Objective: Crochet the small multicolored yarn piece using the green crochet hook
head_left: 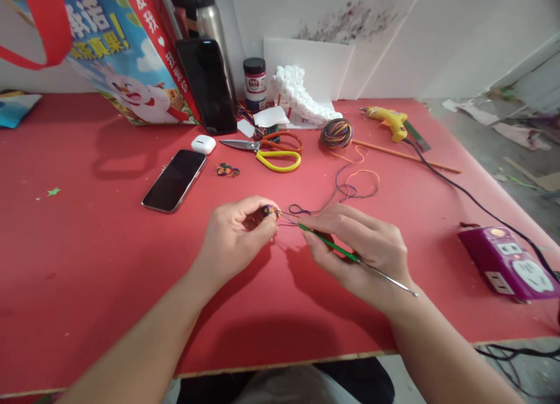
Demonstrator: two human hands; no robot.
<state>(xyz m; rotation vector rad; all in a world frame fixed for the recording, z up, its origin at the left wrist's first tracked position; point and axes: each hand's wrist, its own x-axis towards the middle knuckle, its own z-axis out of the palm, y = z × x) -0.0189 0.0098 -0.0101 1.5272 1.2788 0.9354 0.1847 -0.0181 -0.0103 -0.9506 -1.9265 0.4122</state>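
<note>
Between the thumb and fingers of my left hand (238,232) is a small multicoloured crochet piece (268,211), mostly hidden by the fingers. My right hand (359,246) grips a crochet hook (330,244) with a green handle and metal ends. The hook's tip reaches to the crochet piece, but I cannot tell whether it sits inside a stitch. Thin dark and orange yarn (347,188) runs in loose loops from near my hands to a striped yarn ball (336,133) farther back. Another small multicoloured crochet piece (227,170) lies on the red table beyond my left hand.
Scissors (279,161), a phone (175,180) and a white earphone case (203,144) lie behind my hands. A second phone (207,86) leans against a steel bottle. To the right are a yellow glue gun (387,121), a wooden stick (406,156) and a purple power socket (507,261).
</note>
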